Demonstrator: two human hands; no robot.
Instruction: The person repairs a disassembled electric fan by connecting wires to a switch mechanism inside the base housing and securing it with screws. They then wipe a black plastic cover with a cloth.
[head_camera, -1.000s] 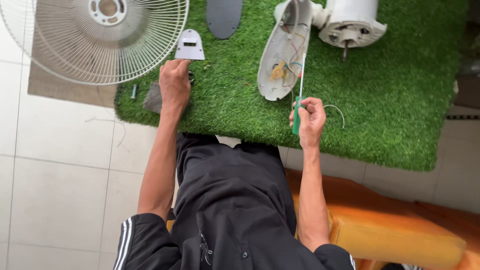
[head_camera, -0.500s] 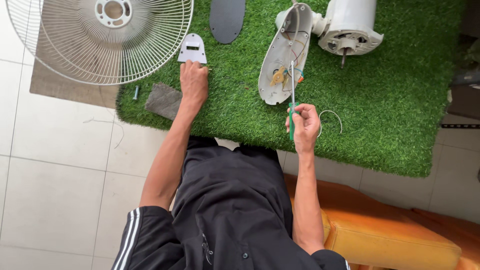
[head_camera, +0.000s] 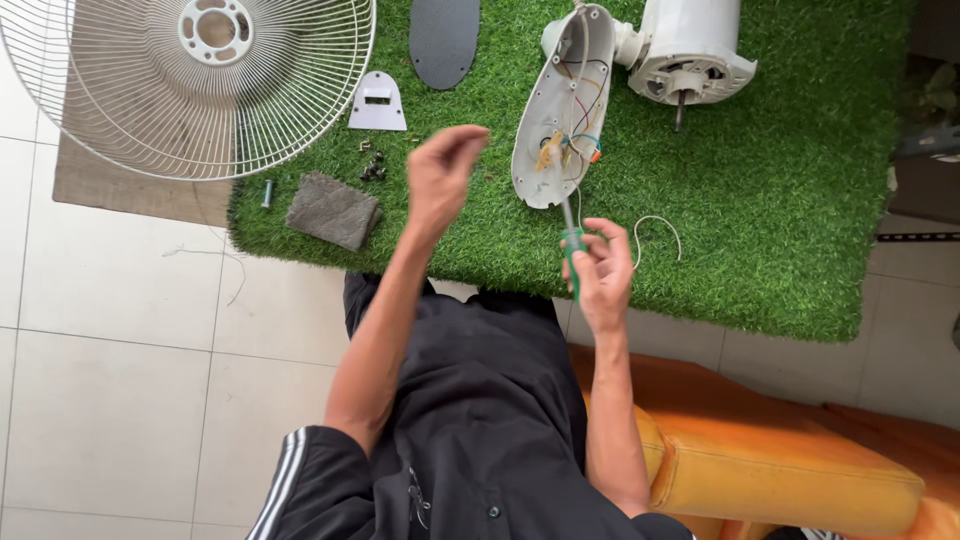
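Right hand: my right hand (head_camera: 603, 275) grips the green-handled screwdriver (head_camera: 571, 250), tip at the open fan housing (head_camera: 562, 110) on the artificial grass mat (head_camera: 780, 200).
Left hand: my left hand (head_camera: 440, 178) is raised above the mat, fingers curled together; blurred, cannot tell if it pinches anything.
Nearby: screws (head_camera: 372, 166), grey cloth (head_camera: 333, 210).

You sit on an orange padded seat (head_camera: 790, 470) over pale square floor tiles (head_camera: 110, 400); a green artificial-grass mat (head_camera: 790, 200) lies far ahead.
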